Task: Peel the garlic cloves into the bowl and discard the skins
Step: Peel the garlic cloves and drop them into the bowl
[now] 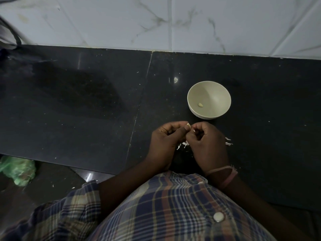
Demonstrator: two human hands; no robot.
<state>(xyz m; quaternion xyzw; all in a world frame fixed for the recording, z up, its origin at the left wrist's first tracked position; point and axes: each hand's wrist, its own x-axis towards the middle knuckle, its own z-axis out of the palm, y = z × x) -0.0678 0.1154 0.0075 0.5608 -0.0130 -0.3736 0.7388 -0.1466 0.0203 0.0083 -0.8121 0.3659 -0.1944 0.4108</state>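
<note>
A pale bowl (192, 108) stands on the black counter (86, 101) just beyond my hands, with one peeled clove (200, 105) lying in it. My left hand (165, 141) and my right hand (206, 141) meet in front of the bowl, fingers curled. Between their fingertips they pinch a small garlic clove (188, 126), mostly hidden by the fingers. White skin scraps (183, 145) lie on the counter under and between my hands, and a few more skin scraps (229, 141) show to the right of my right hand.
A white marble-tiled wall (173, 23) backs the counter. A green plastic bag (17, 169) lies on the floor at lower left, below the counter's front edge. Dark cloth and a cable (13, 33) sit at the far left.
</note>
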